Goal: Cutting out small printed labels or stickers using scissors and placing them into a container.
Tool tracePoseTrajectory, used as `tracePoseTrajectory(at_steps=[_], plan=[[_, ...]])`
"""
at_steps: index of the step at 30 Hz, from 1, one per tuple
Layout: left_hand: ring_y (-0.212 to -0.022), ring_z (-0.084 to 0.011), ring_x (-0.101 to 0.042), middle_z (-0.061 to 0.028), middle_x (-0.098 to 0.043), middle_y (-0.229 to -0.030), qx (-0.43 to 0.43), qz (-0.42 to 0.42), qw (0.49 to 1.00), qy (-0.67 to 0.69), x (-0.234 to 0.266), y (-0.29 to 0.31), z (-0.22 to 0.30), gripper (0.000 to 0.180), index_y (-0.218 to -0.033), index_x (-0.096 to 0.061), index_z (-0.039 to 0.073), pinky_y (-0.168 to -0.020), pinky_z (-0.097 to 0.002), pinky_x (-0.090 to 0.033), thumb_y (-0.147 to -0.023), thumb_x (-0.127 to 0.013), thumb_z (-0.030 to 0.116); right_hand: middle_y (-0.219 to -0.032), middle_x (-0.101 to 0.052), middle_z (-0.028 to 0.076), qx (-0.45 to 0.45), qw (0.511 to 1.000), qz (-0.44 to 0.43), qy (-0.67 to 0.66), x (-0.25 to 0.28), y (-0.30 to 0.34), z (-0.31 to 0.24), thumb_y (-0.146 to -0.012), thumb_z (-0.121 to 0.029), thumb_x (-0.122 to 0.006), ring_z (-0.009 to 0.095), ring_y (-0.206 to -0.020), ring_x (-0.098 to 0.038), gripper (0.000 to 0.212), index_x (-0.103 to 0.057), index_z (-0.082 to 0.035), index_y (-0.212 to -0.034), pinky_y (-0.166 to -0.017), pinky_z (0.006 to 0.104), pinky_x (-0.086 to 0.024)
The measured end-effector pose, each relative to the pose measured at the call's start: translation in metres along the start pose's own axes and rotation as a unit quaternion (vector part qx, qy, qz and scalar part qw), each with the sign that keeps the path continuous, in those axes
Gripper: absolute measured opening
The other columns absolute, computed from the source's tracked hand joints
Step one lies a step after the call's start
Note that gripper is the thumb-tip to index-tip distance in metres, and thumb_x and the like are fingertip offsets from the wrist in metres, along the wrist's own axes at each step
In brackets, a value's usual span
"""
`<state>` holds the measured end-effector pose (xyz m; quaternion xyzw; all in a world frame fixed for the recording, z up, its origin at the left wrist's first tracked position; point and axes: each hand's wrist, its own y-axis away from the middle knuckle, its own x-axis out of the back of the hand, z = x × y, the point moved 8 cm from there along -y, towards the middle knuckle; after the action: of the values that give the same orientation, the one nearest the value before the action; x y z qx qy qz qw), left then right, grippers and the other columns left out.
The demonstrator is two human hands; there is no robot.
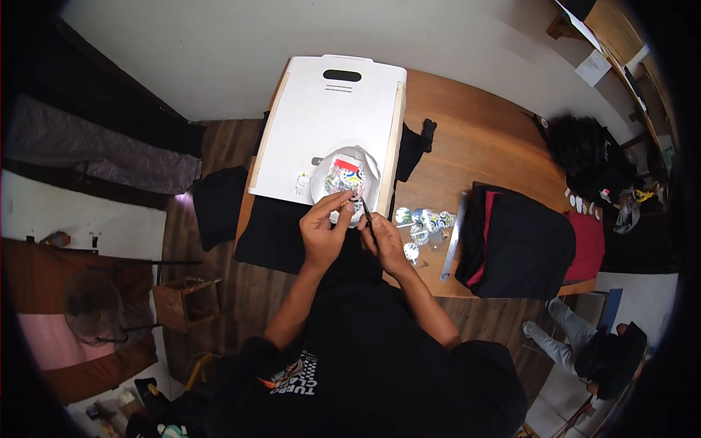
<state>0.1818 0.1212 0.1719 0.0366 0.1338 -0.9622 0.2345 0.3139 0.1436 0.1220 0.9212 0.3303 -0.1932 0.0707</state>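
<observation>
My left hand [325, 228] is over the near side of a round white bowl [316, 186], thumb and fingertips pinched on a small printed piece [355, 196]. Close beside it, my right hand [385, 239] grips a slim dark-handled tool [367, 210]. The tool's tip points up toward the left fingertips; whether it is scissors or another tool does not show clearly. Colourful printed scraps [352, 174], with red, white and yellow areas, lie in the bowl. The bowl sits at the near right of a white board [328, 120] with a handle slot.
Printed cutouts [420, 226] lie on the wooden table [467, 131] to the right, beside a metal ruler [454, 237]. Folded black and red cloth [522, 241] sits farther right. A wooden stool [186, 303] and fan [95, 306] stand at left. Another person [595, 354] is at lower right.
</observation>
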Motion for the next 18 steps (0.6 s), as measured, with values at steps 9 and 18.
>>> tracePoseTrajectory(at_steps=[9, 18], plan=[[-0.097, -0.0144, -0.065, -0.0164, -0.069, -0.112, 0.000, 0.004, 1.000, 0.001, 0.000, 0.000, 0.001, 0.027, -0.116, -0.068, -0.009, -0.086, -0.0253, -0.052, -0.089, -0.065, -0.010, -0.056, -0.034, -0.005, -0.008, 1.000, 0.000, 0.001, 0.001, 0.000, 0.001, -0.109, -0.041, -0.034, 0.005, -0.049, -0.029, 0.043, -0.055, -0.004, -0.103, -0.051, 0.0223, -0.028], [-0.098, -0.0155, -0.064, -0.0166, -0.067, -0.111, -0.012, 0.004, 1.000, -0.008, 0.001, -0.001, -0.001, 0.028, -0.117, -0.066, -0.010, -0.085, -0.0247, -0.053, -0.089, -0.064, -0.012, -0.056, -0.033, -0.006, -0.005, 1.000, 0.009, -0.012, 0.006, -0.001, 0.007, -0.109, -0.041, -0.033, 0.005, -0.049, -0.028, 0.043, -0.055, -0.004, -0.103, -0.051, 0.0222, -0.027]])
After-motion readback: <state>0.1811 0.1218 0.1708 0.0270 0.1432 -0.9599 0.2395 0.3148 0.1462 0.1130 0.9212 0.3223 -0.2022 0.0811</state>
